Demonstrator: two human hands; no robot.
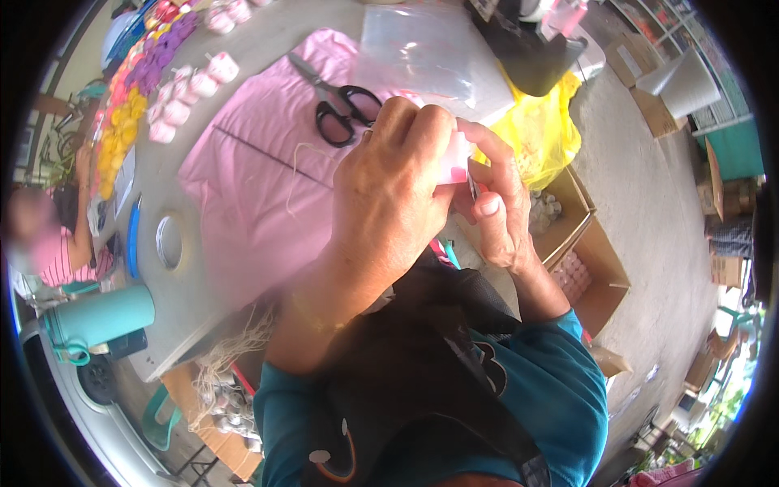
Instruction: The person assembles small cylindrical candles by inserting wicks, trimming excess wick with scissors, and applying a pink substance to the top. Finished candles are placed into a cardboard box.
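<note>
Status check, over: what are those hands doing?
Left hand grips pink-white piece, partly hidden. Right hand alongside. Scissors lie on pink cloth, not blocking.

Teal bottle (109, 316), tape roll (160, 243), yellow bag (545, 130)

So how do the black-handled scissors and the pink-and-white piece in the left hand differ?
Colour: the black-handled scissors have grey blades, while the pink-and-white piece is pale with a brighter pink patch.
Place: the scissors lie on pink fabric; the piece is held up in the left hand, close to the right hand.
Visibility: the scissors show almost whole; the piece is partly hidden.
</note>
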